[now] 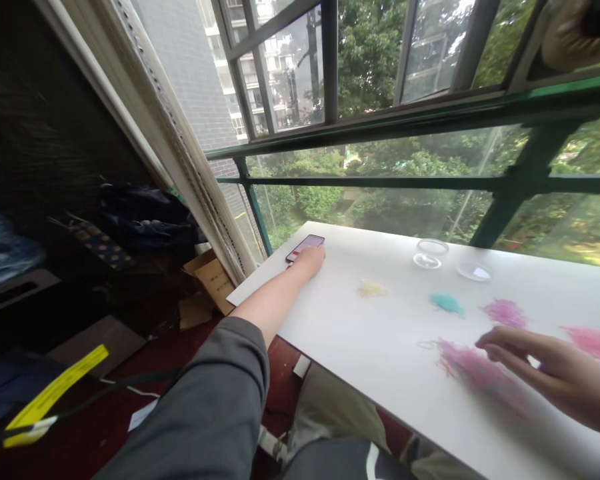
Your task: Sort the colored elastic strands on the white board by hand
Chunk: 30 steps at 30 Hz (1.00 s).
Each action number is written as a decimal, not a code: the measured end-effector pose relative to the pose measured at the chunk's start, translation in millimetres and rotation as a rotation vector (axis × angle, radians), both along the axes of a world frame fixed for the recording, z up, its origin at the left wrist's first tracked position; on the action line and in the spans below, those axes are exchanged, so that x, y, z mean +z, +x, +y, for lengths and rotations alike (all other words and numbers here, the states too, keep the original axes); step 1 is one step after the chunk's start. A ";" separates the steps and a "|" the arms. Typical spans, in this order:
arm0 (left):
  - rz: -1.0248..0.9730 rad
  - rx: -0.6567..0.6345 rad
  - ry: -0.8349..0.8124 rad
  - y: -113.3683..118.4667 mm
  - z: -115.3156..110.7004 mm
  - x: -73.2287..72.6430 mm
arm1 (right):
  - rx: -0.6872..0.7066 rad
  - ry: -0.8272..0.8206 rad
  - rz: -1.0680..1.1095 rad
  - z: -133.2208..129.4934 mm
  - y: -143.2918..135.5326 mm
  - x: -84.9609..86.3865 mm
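My left hand [310,260] reaches to the far left of the white table and rests on a phone [305,248] whose screen is lit. Its fingers are mostly hidden by the hand itself. On the right, my right hand [555,373] hovers beside a loose pink heap [473,365] of fine, stringy pieces, blurred here. Thumb and forefinger come together at the tips; a small purple spot shows within the hand, too blurred to name. Beyond it lies a purple heap [506,312], with a pink-red heap [594,341] to the right.
A teal heap [447,303] and a pale yellow heap [372,288] lie farther left on the white table [340,320]. Clear round containers [427,261] and a clear dish [475,270] stand near the back edge. Window railings [380,181] run behind; a cardboard box [211,280] sits left.
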State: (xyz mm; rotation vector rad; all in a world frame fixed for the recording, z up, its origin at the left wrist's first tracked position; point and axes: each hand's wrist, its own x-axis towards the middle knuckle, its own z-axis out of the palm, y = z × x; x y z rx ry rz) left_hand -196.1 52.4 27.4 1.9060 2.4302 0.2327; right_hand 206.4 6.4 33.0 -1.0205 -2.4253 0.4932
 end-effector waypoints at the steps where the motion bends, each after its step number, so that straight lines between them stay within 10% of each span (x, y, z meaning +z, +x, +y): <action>1: -0.004 -0.008 0.006 -1.2 -4.9 0.2 | 0.038 -0.039 -0.012 2.8 3.3 -2.4; 8: -0.062 -0.119 0.091 4.6 -42.9 0.6 | 0.069 -0.026 -0.048 24.2 23.9 -20.0; 16: -0.242 -0.653 0.159 89.3 -75.4 -8.0 | -0.052 0.064 -0.062 1.6 7.9 -22.2; 30: -0.329 -1.061 0.107 172.0 -57.1 -16.7 | 0.095 0.167 -0.088 -8.3 -4.1 -20.8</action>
